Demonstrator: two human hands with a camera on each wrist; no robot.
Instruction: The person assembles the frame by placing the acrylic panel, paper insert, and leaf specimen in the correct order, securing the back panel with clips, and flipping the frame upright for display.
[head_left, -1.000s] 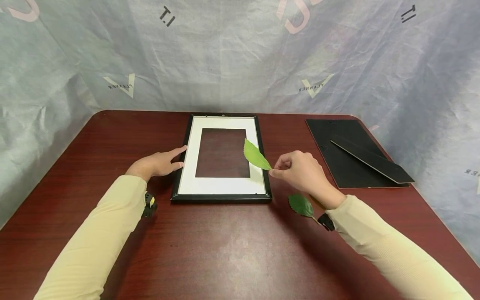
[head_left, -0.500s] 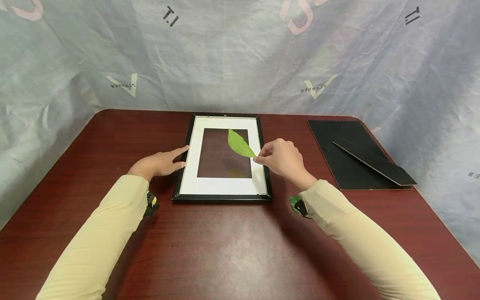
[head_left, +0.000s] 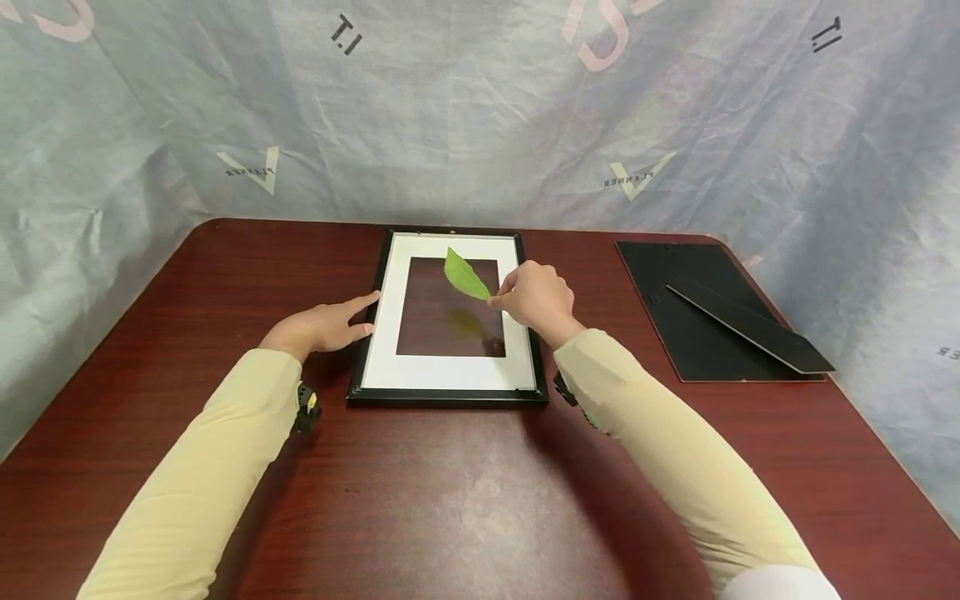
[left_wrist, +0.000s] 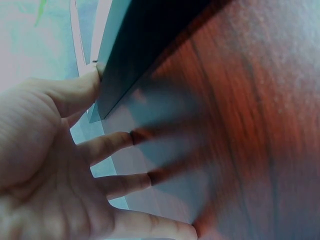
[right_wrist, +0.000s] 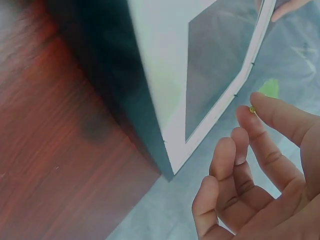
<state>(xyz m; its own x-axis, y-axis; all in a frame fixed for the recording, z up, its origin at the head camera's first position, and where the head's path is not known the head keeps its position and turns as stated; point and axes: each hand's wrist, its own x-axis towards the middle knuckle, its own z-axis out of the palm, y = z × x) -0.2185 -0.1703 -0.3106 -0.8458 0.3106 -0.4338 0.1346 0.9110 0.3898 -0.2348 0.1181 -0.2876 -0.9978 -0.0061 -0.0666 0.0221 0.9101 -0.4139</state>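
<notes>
Above the dark window (head_left: 442, 317) of the picture frame (head_left: 447, 398), a green leaf (head_left: 464, 276) slants away from the right hand (head_left: 536, 293), stem pinched between thumb and forefinger, tip toward the far left, askew to the frame's lengthwise run. The left hand (head_left: 324, 326), fingers extended, touches the frame's left side, farther from the leaf.

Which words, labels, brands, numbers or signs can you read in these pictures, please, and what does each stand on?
"V" and "PLANNER", mirrored: backdrop cloth, right of centre.
"V" and "PLA…ER", mirrored, middle letters unclear: backdrop cloth, left.
"T.I", twice, slanted: backdrop cloth, upper left and upper right.
"ER", mirrored: backdrop cloth, right edge, the rest cut off.
Large pink letters: backdrop cloth, top, cut off, unreadable.
No text seen on the picture frame or leaf.
</notes>
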